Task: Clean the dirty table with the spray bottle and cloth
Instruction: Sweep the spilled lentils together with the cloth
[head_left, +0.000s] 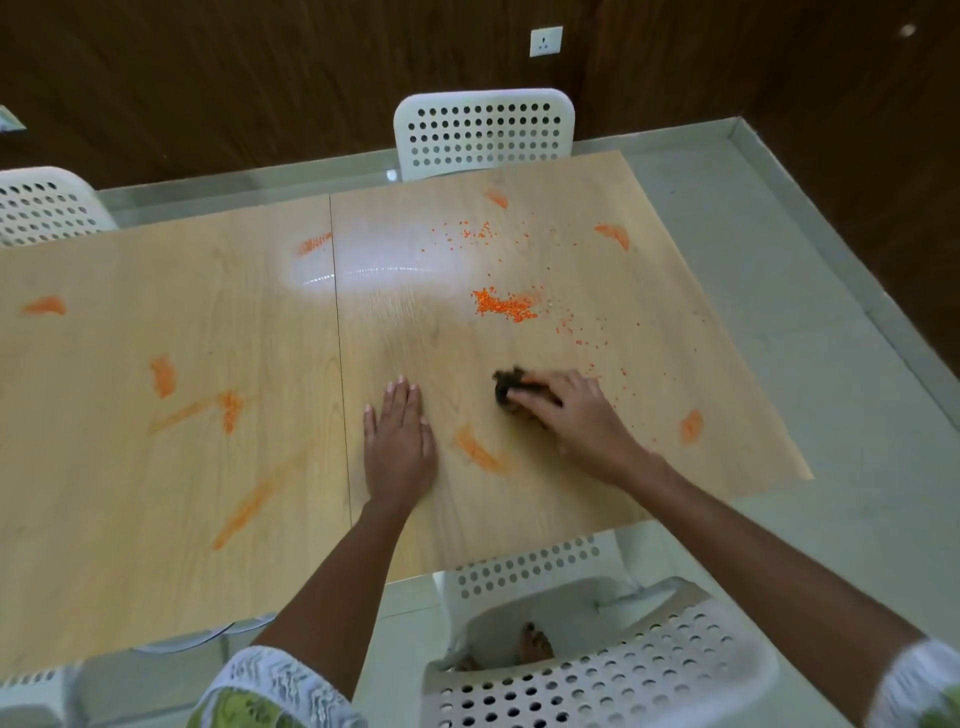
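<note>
The light wooden table (156, 519) carries orange smears and scattered orange grains (504, 305). My right hand (576, 415) presses a dark crumpled cloth (511, 387) flat on the tabletop, right of centre; the cloth sticks out past my fingertips and looks blurred. My left hand (397, 441) lies flat on the table with fingers together, palm down, holding nothing. An orange smear (478, 452) sits between the two hands. No spray bottle is in view.
White perforated chairs stand at the far side (483, 132), the far left (41, 205) and right below me at the near edge (597, 670). A seam (340, 364) splits the tabletop. The table's right edge borders grey floor (779, 312). Dark wood wall behind.
</note>
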